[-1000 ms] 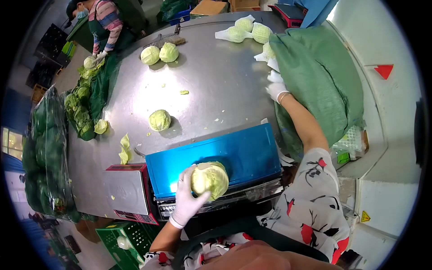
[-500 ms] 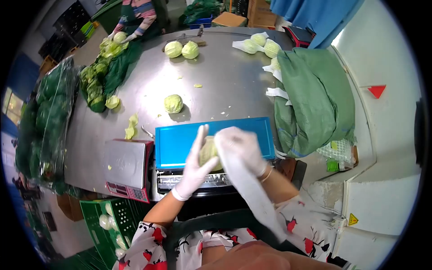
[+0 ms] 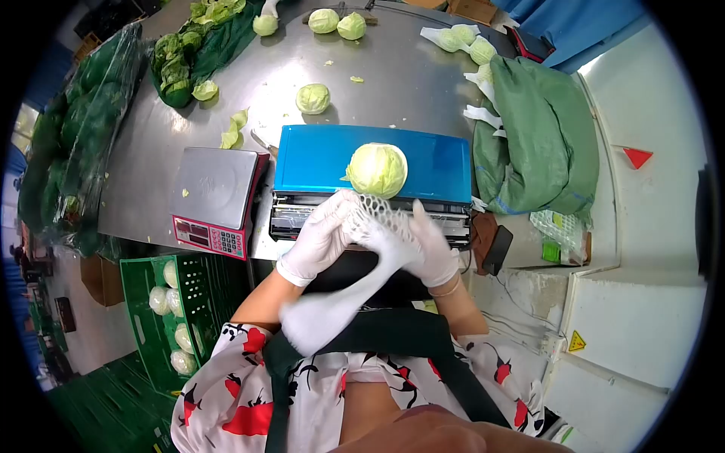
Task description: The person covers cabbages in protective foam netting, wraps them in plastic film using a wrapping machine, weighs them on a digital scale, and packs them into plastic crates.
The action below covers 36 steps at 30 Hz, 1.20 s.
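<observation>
A white foam net sleeve (image 3: pixel 381 215) stretches between my two gloved hands, its mesh mouth spread at the top and its tail hanging blurred toward my chest. The fingers of my left hand (image 3: pixel 321 235) pinch the left side of the mesh. My right hand (image 3: pixel 432 248) grips the other side, thumb pointing up; some of its fingers are hidden by the net. Just beyond the mesh mouth, a trimmed pale green cabbage (image 3: pixel 376 171) rests on the blue top (image 3: pixel 302 155) of a wrapping machine.
A scale (image 3: pixel 215 189) stands left of the machine, above a green crate (image 3: pixel 143 302) of wrapped cabbages. Loose cabbage (image 3: pixel 313 99) lies on the metal table (image 3: pixel 257 68). Netted cabbages (image 3: pixel 482 51) and a green sack (image 3: pixel 540 140) sit at right. Another person's gloved hand (image 3: pixel 269 7) touches a far cabbage.
The cabbage has left my left hand and now rests on the blue top. My left hand has taken hold of the foam net, which both hands now spread. My view has tipped downward.
</observation>
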{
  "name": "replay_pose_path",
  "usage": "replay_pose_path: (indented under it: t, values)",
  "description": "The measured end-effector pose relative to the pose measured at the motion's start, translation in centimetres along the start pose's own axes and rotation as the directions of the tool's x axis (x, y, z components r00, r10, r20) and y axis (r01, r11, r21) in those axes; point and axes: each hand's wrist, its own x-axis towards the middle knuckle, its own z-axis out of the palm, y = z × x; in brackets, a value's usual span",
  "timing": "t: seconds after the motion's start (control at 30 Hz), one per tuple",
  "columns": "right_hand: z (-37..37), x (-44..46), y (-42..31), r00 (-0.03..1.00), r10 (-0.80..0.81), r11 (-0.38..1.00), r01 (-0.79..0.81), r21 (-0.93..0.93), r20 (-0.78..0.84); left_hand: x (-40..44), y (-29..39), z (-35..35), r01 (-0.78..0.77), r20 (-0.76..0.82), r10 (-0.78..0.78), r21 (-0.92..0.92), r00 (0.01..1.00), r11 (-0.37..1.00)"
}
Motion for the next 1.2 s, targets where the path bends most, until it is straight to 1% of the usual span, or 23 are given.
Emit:
replay_pose_path:
  t: [0.03, 0.07, 0.1, 0.13, 0.17, 0.2, 0.27, 0.33, 0.4, 0.43, 0.5, 0.57, 0.6, 0.63, 0.7, 0.77, 0.8, 0.83, 0.87, 0.97, 1.03, 1.13, 1.2]
  values:
    - [-0.5, -0.7, 1.2, 0.996, 0.071, 0.986, -0.063, -0.152, 0.052, -0.2, 0.2, 1.0, 0.022, -0.079, -0.018, 0.057, 0.997, 0.998]
    - [-1.0, -1.2, 1.9, 0.984, 0.150, 0.946, -0.116, -0.302, 0.092, -0.2, -0.1, -0.1, 0.047, 0.064, -0.052, 0.075, 0.997, 0.996]
    - [-1.8, -1.5, 0.6, 0.982, 0.063, 0.838, 0.046, -0.544, 0.179, -0.2, -0.6, -1.5, 0.068, 0.204, -0.087, 0.097, 0.975, 0.993]
    - [-2.6, -1.8, -0.8, 0.964, -0.025, 0.652, 0.216, -0.727, 0.264, -0.6, -1.4, -2.1, 0.263, 0.194, -0.233, -0.144, 0.953, 0.954]
    - [-2.5, -1.6, -1.7, 0.915, -0.247, 0.462, 0.402, -0.791, 0.320, -2.3, -0.1, 3.0, 0.361, -0.171, -0.353, 0.014, 0.920, 0.933]
    - [-2.5, -2.1, -2.2, 0.897, -0.386, 0.703, 0.438, -0.561, 0.217, -2.7, -0.8, 2.4, 0.343, -0.087, -0.333, 0.191, 0.939, 0.920]
    - [-1.6, -2.6, -3.2, 0.860, -0.503, 0.774, 0.492, -0.398, 0.085, -2.7, -4.8, -9.1, 0.027, 0.303, -0.349, 0.720, 0.887, 0.693]
    - [-2.8, -3.2, -2.6, 0.881, -0.471, 0.857, 0.444, -0.263, -0.048, -1.6, -0.8, -1.8, 0.421, -0.130, -0.506, 0.744, 0.853, 0.518]
    - [-5.8, -3.5, -2.1, 0.937, -0.350, 0.866, 0.326, -0.379, 0.006, -1.1, -0.3, -2.6, 0.026, 0.182, -0.166, 0.596, 0.969, 0.802]
    - [-7.1, -3.4, -1.9, 0.959, -0.264, 0.834, 0.279, -0.476, 0.100, -1.0, 0.1, -4.0, 0.016, 0.213, -0.123, 0.444, 0.969, 0.896]
    - [-6.5, -2.7, -2.5, 0.942, -0.257, 0.599, -0.020, -0.800, -0.217, -1.3, 0.8, -5.5, 0.085, 0.165, -0.129, 0.251, 0.978, 0.964]
    - [-8.8, 0.3, -2.3, 0.722, -0.668, 0.311, 0.051, -0.949, -0.180, -0.3, 0.6, -6.9, 0.124, -0.056, -0.111, 0.325, 0.992, 0.938]
    - [-9.5, 1.7, -3.0, 0.641, -0.713, 0.448, 0.104, -0.888, -0.285, 0.9, 0.6, -7.4, 0.086, -0.173, 0.003, 0.502, 0.985, 0.860]
    - [-10.3, 3.4, -3.7, 0.533, -0.791, 0.381, 0.047, -0.924, -0.299, 2.5, 0.6, -7.6, 0.074, -0.263, 0.138, 0.661, 0.955, 0.747]
    - [-7.8, 7.0, -5.3, 0.534, -0.754, 0.454, 0.003, -0.891, -0.382, 6.0, 0.5, -8.2, -0.109, -0.237, 0.489, 0.808, 0.839, 0.579]
    - [-8.9, 10.1, -5.7, 0.613, -0.692, 0.408, -0.102, -0.907, -0.380, 9.7, -0.7, -11.0, -0.047, -0.277, 0.583, 0.877, 0.764, 0.478]
    - [-11.0, 12.3, -5.0, 0.558, -0.787, 0.280, -0.058, -0.958, -0.263, 11.7, -1.3, -14.0, 0.163, -0.395, 0.416, 0.855, 0.819, 0.492]
    - [-10.5, 12.8, -5.6, 0.640, -0.647, 0.342, -0.243, -0.908, -0.415, 13.2, -1.7, -16.4, 0.368, -0.514, 0.239, 0.805, 0.824, 0.465]
    - [-10.4, 13.1, -5.4, 0.632, -0.644, 0.407, -0.194, -0.893, -0.431, 13.9, -2.4, -15.9, 0.292, -0.362, 0.446, 0.931, 0.819, 0.220]
    - [-9.3, 13.2, -5.4, 0.636, -0.641, 0.452, -0.138, -0.881, -0.429, 14.2, -1.7, -13.2, 0.182, -0.500, 0.359, 0.746, 0.788, 0.640]
    - [-8.3, 12.6, -5.3, 0.647, -0.663, 0.375, -0.150, -0.915, -0.378, 14.1, -1.4, -12.2, 0.069, -0.439, 0.124, 0.398, 0.890, 0.915]
    - [-5.1, 12.2, -6.2, 0.668, -0.720, 0.016, -0.253, -0.967, -0.187, 13.4, 0.0, -9.8, 0.089, -0.053, -0.096, -0.116, 0.994, 0.989]
    - [-2.7, 12.1, -6.9, 0.621, -0.784, 0.037, 0.021, -0.999, -0.016, 13.2, -0.7, -10.3, 0.082, 0.004, -0.083, -0.200, 0.997, 0.976]
